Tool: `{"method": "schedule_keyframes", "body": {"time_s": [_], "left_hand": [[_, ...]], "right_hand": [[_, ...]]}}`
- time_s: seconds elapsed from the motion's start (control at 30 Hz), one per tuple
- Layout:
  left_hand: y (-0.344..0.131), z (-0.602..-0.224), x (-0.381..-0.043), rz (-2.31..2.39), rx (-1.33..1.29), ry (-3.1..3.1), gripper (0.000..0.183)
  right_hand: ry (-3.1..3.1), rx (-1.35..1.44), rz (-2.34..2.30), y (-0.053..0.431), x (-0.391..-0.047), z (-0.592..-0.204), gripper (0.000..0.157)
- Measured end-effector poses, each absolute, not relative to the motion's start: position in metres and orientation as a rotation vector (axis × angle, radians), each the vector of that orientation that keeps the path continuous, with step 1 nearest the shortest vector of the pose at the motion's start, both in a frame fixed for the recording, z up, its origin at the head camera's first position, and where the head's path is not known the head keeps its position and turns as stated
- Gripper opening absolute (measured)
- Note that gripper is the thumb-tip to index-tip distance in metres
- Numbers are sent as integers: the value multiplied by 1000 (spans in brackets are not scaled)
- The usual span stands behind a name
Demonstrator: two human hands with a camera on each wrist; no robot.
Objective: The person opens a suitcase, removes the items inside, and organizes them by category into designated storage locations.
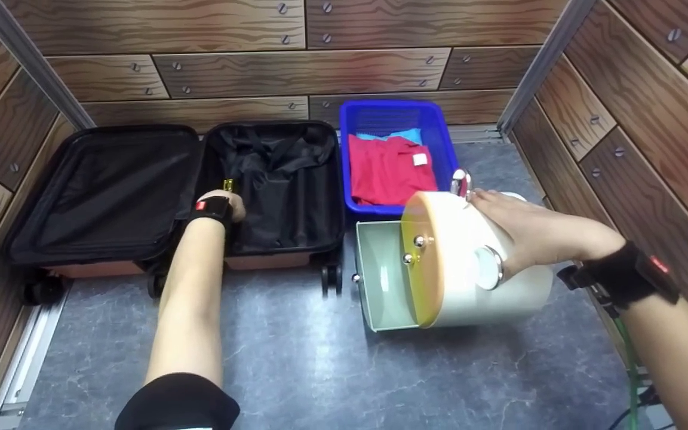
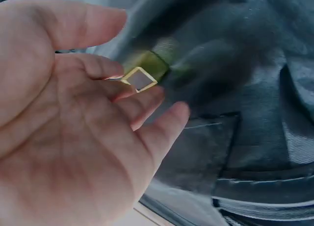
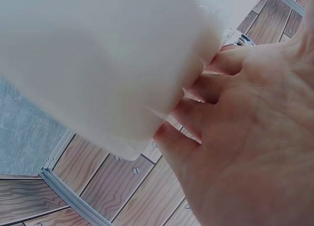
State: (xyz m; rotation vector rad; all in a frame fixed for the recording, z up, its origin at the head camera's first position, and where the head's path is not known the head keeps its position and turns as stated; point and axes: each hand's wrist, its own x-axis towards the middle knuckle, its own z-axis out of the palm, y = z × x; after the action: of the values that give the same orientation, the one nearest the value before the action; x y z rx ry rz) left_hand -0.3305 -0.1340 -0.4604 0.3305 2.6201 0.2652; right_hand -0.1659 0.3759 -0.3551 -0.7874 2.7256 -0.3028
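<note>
My left hand [image 1: 233, 206] reaches into the right half of an open black-lined suitcase [image 1: 284, 197]. In the left wrist view, its fingers are loosely extended and the thumb stands apart. A small yellow thing with a gold diamond-shaped outline [image 2: 140, 80] is at the fingertips; its kind is unclear. My right hand [image 1: 529, 230] grips the upper part of a white storage box [image 1: 469, 292], thumb on the near side and fingers across the top, beside a silver ring. The box has a translucent orange-yellow front, silver knobs and a pale green drawer [image 1: 386, 280] pulled out leftward.
Behind the storage box stands a blue basket [image 1: 448, 155] with a red cloth [image 1: 389, 173] and a light-blue cloth. The suitcase's other half [image 1: 117, 191] lies open at left, wheels toward me. Wood-patterned walls enclose the grey marbled floor [image 1: 296, 358]. A green cable [image 1: 627, 352] runs at lower right.
</note>
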Motion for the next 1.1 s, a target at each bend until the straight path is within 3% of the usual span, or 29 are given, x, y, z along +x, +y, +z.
{"method": "schedule_keyframes", "body": {"time_s": [0.33, 0.63, 1.1], "left_hand": [[-130, -455, -331, 171, 398, 2613, 10], [-124, -461, -337, 91, 366, 2599, 24], [-128, -461, -340, 152, 433, 2581, 21]], "right_hand": [[2744, -780, -272, 376, -168, -352, 141], [2750, -815, -283, 376, -169, -352, 138], [2755, -796, -281, 376, -169, -353, 140]]}}
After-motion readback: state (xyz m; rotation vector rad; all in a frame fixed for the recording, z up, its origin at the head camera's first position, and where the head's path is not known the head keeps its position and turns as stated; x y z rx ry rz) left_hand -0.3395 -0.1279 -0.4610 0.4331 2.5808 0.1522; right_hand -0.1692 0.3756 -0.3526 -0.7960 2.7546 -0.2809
